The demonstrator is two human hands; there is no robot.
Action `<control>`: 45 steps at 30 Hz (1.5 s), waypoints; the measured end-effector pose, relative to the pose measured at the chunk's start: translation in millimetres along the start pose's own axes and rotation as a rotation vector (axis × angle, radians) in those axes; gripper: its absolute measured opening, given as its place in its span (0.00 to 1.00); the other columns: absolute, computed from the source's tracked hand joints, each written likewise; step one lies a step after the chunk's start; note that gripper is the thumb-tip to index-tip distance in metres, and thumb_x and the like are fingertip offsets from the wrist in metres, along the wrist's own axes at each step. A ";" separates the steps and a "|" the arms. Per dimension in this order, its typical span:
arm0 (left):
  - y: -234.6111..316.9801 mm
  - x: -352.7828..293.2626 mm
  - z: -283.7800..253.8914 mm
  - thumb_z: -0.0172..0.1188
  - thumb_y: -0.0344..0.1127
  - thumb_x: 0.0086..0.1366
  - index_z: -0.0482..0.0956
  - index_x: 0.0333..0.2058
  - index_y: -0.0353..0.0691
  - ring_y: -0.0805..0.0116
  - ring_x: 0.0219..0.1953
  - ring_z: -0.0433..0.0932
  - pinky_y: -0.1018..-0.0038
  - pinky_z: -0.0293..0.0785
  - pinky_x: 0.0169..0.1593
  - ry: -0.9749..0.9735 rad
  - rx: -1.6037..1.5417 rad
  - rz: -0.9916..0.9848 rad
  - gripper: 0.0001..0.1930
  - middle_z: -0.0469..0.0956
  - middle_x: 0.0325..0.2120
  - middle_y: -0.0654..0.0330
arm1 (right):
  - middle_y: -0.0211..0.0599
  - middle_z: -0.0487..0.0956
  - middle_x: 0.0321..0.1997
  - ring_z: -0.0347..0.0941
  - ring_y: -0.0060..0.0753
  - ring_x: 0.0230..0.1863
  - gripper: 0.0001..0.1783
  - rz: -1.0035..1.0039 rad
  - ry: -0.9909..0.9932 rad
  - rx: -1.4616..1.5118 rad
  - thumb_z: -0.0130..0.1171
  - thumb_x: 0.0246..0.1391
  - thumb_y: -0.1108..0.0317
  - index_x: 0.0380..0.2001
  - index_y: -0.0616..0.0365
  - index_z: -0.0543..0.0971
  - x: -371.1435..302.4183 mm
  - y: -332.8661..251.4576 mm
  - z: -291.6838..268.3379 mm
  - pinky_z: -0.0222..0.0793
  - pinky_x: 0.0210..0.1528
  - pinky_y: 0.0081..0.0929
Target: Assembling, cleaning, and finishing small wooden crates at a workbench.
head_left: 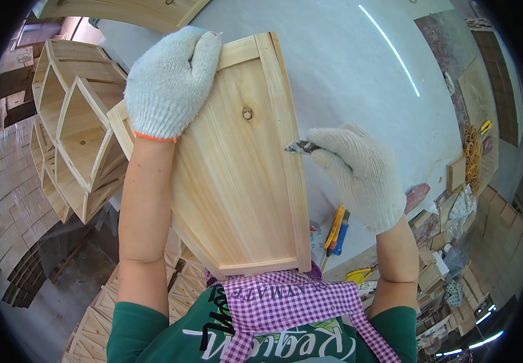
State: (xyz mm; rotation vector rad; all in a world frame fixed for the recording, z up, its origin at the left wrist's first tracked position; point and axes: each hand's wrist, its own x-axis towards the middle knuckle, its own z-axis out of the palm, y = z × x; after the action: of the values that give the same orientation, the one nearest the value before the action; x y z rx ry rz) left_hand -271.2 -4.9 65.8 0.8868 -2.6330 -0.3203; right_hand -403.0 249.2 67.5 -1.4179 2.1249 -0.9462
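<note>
- At far left, wooden frames stand clustered beside a pale work table.
- In the upper left, a person's left hand, in a white knit glove with an orange cuff edge, is closed over the upper-left edge of a wooden panel.
- At center, the tapered panel, a dark knot in its upper half, tilts with its narrower end toward a purple checked apron.
- Just right of center, a small dark blade overlaps the panel's right rail; whether it touches the wood cannot be told.
- The gloved right hand pinches that blade between thumb and fingers.
- Below that hand lie a yellow tool and a blue tool, side by side.
- At far right sits a tangle of yellow cord.
</note>
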 end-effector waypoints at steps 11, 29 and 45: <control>-1.6 -0.3 3.0 0.55 0.47 0.73 0.86 0.44 0.41 0.48 0.40 0.83 0.65 0.78 0.44 0.008 0.006 0.013 0.17 0.85 0.37 0.51 | 0.37 0.83 0.36 0.80 0.40 0.36 0.11 -0.083 0.167 -0.238 0.66 0.55 0.70 0.43 0.53 0.85 7.6 0.2 8.2 0.75 0.39 0.34; 0.5 0.3 -0.1 0.55 0.47 0.74 0.86 0.43 0.40 0.48 0.39 0.83 0.65 0.78 0.44 -0.007 0.000 0.008 0.17 0.84 0.36 0.50 | 0.33 0.80 0.34 0.78 0.37 0.30 0.12 -0.059 -0.071 -0.147 0.64 0.57 0.66 0.45 0.45 0.83 -3.4 2.8 -5.0 0.70 0.33 0.37; 0.7 0.2 -0.7 0.55 0.47 0.73 0.86 0.43 0.41 0.48 0.39 0.83 0.65 0.78 0.44 -0.003 0.006 0.005 0.16 0.85 0.36 0.51 | 0.34 0.80 0.35 0.79 0.38 0.29 0.12 0.021 0.034 -0.175 0.65 0.55 0.67 0.44 0.47 0.83 -4.2 -11.7 2.9 0.74 0.31 0.35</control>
State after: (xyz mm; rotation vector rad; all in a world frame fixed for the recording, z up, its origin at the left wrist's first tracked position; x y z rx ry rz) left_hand -271.5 -4.6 66.7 0.8817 -2.6403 -0.3125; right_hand -392.0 249.3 73.9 -1.4674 2.2907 -0.7983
